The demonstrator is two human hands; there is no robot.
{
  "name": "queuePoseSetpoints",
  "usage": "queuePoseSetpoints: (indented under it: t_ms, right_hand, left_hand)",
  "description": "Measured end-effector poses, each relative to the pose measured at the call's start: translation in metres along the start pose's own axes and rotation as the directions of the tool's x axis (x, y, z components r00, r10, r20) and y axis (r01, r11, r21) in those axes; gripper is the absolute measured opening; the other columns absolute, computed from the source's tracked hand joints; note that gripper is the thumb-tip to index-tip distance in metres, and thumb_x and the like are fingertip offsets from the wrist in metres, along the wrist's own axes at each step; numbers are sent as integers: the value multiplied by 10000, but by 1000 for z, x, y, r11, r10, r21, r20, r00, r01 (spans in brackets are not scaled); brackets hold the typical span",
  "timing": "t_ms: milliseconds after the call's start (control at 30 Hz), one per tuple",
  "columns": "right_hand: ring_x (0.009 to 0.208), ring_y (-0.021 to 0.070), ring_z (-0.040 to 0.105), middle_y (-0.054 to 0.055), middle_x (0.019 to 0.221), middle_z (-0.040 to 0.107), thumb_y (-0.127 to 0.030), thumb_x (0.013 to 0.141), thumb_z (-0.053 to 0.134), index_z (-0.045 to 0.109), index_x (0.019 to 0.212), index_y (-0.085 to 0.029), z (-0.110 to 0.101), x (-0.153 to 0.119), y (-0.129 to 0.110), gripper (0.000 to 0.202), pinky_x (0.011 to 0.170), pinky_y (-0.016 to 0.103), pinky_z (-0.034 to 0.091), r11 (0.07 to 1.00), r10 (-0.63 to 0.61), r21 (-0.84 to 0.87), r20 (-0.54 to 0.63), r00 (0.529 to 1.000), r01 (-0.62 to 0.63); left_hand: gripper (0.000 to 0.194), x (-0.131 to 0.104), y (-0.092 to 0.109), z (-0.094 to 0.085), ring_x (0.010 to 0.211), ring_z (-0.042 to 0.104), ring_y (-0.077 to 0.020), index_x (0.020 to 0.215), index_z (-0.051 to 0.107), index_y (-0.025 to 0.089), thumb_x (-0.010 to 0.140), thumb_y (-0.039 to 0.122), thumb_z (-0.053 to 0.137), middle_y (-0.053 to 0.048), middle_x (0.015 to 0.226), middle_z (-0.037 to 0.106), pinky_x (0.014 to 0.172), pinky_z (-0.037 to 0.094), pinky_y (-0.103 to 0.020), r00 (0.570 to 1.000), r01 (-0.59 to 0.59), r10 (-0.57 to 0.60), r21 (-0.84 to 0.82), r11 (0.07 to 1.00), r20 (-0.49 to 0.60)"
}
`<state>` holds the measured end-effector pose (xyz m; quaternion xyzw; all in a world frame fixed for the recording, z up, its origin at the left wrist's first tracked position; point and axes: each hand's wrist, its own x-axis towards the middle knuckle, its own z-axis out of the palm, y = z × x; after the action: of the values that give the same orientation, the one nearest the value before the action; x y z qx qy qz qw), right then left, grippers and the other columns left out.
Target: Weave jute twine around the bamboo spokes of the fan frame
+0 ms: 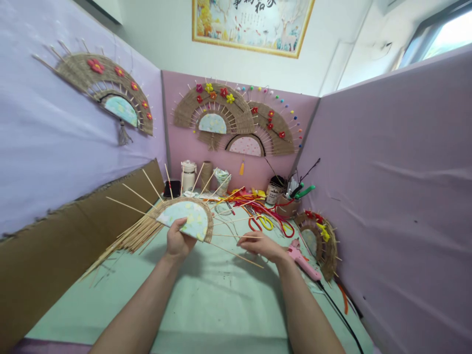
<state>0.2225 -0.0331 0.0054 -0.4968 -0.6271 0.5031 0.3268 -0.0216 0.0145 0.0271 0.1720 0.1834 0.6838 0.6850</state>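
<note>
My left hand [179,240] grips a half-round fan [188,216] by its lower edge, thumb on the pale blue floral face. Brown twine is woven in a band along the fan's curved rim, and several thin wooden sticks fan outward from it. To the right, my right hand [260,246] is closed with its fingertips pinched beside the lower sticks. A thin strand of twine [231,227] runs to these fingers, and a bit of it shows below the hand. The exact grip of the fingertips is partly hidden.
Bundled sticks [138,236] lie left by a cardboard panel [73,250]. Behind are red-handled scissors [255,223], pipe cleaners [254,199], a twine spool [207,174] and a pen pot [287,205]. A pink glue gun [304,263] with its cord and a finished fan [320,241] lie right.
</note>
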Motion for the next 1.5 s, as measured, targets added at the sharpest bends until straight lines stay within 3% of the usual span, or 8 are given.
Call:
queuePoseSetpoints:
  t_ms: [133, 267, 533, 733, 867, 967, 1200, 1500]
  right_hand:
    - [511, 77, 408, -25, 560, 550, -393, 714, 663, 732, 784, -150, 47, 3, -4, 262, 475, 200, 301, 969, -23, -232, 259, 966, 85]
    - [509, 70, 417, -28, 583, 549, -399, 787, 598, 732, 873, -157, 78, 0, -10, 290, 473, 186, 307, 959, -121, -194, 385, 915, 209]
    - [585, 94, 492, -15, 638, 587, -350, 787, 600, 711, 839, -152, 72, 3, -10, 233, 547, 196, 379, 980, -166, -68, 243, 956, 188]
    - [615, 107, 538, -3, 670, 621, -273, 751, 599, 703, 803, -156, 56, 5, -12, 165, 580, 206, 398, 986, -166, -1, 124, 978, 167]
    - [635, 110, 547, 5, 689, 625, -220, 754, 549, 691, 768, -155, 46, 6, -13, 156, 607, 208, 408, 977, -214, 18, 16, 977, 213]
    - [626, 110, 538, 5, 686, 621, -200, 740, 531, 679, 744, -155, 43, 8, -11, 155, 587, 203, 404, 980, -199, -10, -14, 980, 199]
    - [601, 99, 483, -16, 645, 582, -135, 695, 485, 656, 705, -156, 42, 16, 2, 173, 558, 191, 356, 962, -164, -233, -74, 984, 143]
    - [588, 106, 459, -22, 626, 550, -173, 727, 463, 625, 701, -157, 44, 21, 16, 165, 555, 206, 342, 931, -197, -330, -94, 976, 156]
  left_hand:
    - [505, -3, -7, 0, 921, 672, -264, 1176, 600, 142, 678, 118, 527, -72, 932, 730, 835, 538, -382, 999, 37, -37, -12, 999, 4]
    - [477, -9, -14, 2, 935, 667, -265, 1169, 603, 144, 699, 138, 519, -69, 938, 728, 841, 534, -380, 996, 82, -81, -19, 996, 26]
    - [399, -15, -14, 8, 835, 682, -209, 1200, 570, 182, 809, 221, 500, -58, 930, 724, 813, 537, -357, 988, 140, -136, -44, 989, 79]
    - [290, -21, -23, 47, 783, 678, -168, 1102, 616, 176, 856, 299, 526, -44, 910, 722, 767, 549, -311, 978, 174, -168, -36, 984, 124]
    - [281, -21, -35, 63, 776, 679, -140, 1075, 620, 186, 797, 151, 602, -22, 917, 719, 710, 554, -238, 990, 95, -90, -41, 995, 105]
    - [440, -20, -48, 57, 774, 680, -119, 1131, 597, 204, 740, 2, 599, -11, 936, 718, 710, 551, -197, 993, 72, -70, -15, 997, 99]
    - [533, -19, -60, 25, 848, 681, -129, 1208, 553, 196, 731, -43, 572, -26, 963, 718, 795, 540, -205, 969, 196, -191, -18, 980, 155]
    - [580, -13, -61, 19, 896, 674, -139, 1177, 578, 212, 674, -75, 613, -25, 1002, 713, 810, 528, -193, 978, 151, -150, -1, 988, 143]
